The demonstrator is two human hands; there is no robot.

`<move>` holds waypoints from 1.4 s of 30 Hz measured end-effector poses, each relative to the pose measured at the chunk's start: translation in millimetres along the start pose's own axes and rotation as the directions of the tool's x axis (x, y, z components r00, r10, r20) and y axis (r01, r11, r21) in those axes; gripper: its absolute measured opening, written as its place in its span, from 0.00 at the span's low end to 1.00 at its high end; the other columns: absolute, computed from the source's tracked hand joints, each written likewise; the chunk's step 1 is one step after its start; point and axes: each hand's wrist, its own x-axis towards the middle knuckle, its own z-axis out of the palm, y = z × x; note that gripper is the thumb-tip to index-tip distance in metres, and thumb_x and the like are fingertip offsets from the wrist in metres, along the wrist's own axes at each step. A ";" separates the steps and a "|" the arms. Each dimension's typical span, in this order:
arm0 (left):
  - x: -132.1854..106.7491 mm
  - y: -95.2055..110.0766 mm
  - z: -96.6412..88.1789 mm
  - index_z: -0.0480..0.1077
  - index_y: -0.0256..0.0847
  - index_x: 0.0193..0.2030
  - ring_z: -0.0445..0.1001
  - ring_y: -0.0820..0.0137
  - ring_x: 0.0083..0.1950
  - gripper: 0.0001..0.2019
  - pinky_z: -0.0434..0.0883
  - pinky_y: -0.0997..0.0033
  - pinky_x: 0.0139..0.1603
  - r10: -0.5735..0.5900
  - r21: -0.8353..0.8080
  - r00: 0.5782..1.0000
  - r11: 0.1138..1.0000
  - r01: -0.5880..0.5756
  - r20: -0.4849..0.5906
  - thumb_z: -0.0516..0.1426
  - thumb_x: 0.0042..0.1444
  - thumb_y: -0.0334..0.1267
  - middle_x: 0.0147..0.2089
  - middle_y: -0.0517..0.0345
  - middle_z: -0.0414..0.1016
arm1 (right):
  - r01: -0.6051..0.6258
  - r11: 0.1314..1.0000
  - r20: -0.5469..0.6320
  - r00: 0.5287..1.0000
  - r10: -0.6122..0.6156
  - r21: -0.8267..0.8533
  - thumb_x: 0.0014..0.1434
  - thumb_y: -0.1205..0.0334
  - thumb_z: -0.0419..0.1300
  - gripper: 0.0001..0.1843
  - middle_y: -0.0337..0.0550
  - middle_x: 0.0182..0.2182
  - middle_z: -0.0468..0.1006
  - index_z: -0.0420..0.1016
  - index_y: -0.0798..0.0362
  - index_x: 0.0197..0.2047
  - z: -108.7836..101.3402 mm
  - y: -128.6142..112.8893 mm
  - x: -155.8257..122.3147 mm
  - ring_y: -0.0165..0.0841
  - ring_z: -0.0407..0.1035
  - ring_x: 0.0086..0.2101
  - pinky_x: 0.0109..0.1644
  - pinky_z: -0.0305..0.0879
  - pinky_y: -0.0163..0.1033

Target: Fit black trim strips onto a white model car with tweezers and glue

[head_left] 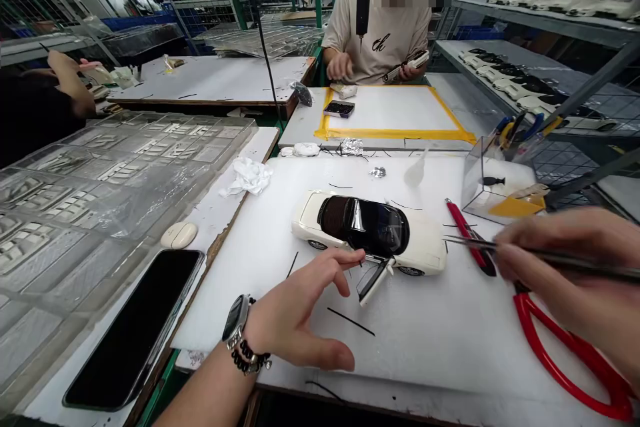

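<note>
A white model car (370, 232) with a black roof and an open door lies on the white work board (425, 347). My left hand (300, 310), with a watch and bead bracelet at the wrist, hovers open just in front of the car, its fingertips close to the open door. My right hand (575, 267) is closed on thin metal tweezers (470, 242) whose tips point left toward the car's front end. Thin black strips (350, 321) lie on the board near my left hand.
Red-handled pliers (565, 360) lie under my right hand. A clear box of tools (495, 180) stands at the right. A phone (135, 327), a white earbud case (179, 235) and clear plastic trays (100, 173) sit at the left. Another person works at a yellow-taped board (395, 110) opposite.
</note>
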 end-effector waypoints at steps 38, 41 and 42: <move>59.8 -5.5 -8.7 0.56 0.46 0.61 0.53 0.58 0.69 0.26 0.45 0.45 0.70 -0.058 0.664 0.959 0.710 0.235 -0.277 0.57 0.55 0.41 0.67 0.53 0.56 | -0.194 0.945 0.455 0.889 0.057 0.261 0.54 0.61 0.62 0.12 0.35 0.21 0.68 0.61 0.51 0.26 82.0 0.5 6.3 0.26 0.60 0.21 0.22 0.56 0.32; 58.0 -9.0 -6.1 0.57 0.45 0.61 0.53 0.58 0.69 0.27 0.48 0.48 0.70 -0.014 0.700 0.959 0.680 0.218 -0.284 0.57 0.54 0.39 0.67 0.53 0.57 | -0.129 0.962 0.416 0.909 0.019 0.239 0.53 0.62 0.62 0.12 0.35 0.21 0.68 0.61 0.51 0.26 84.1 1.2 6.7 0.26 0.59 0.22 0.22 0.55 0.32; 57.8 -9.7 -5.7 0.57 0.45 0.61 0.53 0.58 0.69 0.27 0.49 0.48 0.69 -0.003 0.708 0.958 0.674 0.214 -0.287 0.57 0.54 0.38 0.67 0.53 0.57 | -0.111 0.966 0.410 0.912 0.005 0.235 0.53 0.62 0.62 0.12 0.34 0.21 0.68 0.61 0.51 0.26 84.5 1.3 6.8 0.26 0.59 0.21 0.22 0.55 0.32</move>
